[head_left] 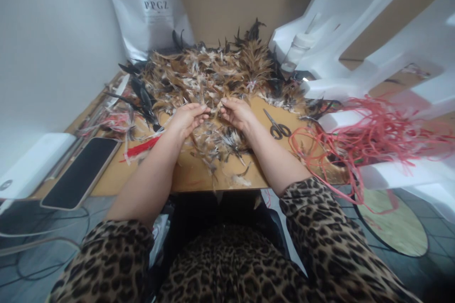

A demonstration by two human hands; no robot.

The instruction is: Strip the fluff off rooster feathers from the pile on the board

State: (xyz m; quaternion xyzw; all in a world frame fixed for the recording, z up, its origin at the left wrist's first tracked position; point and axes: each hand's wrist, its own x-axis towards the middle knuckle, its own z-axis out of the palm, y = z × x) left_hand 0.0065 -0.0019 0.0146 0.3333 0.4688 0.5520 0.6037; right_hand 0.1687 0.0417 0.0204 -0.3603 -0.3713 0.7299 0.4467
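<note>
Evidently for fine control, the left hand [192,117] and right hand [237,112], nearly closed, seem to pinch wispy feathers [219,103] between thumbs and curled fingers, with the pile [199,73] just beyond and scissors [277,125] beside the right hand, within easy reach on the worktop [192,177].

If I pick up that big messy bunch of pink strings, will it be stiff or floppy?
The pink bunch would probably be floppy, because its strands bend into loose loops and some droop past the edge of the table. It may feel light, since the strands look thin. It'd likely come up tangled, because they cross everywhere.
</note>
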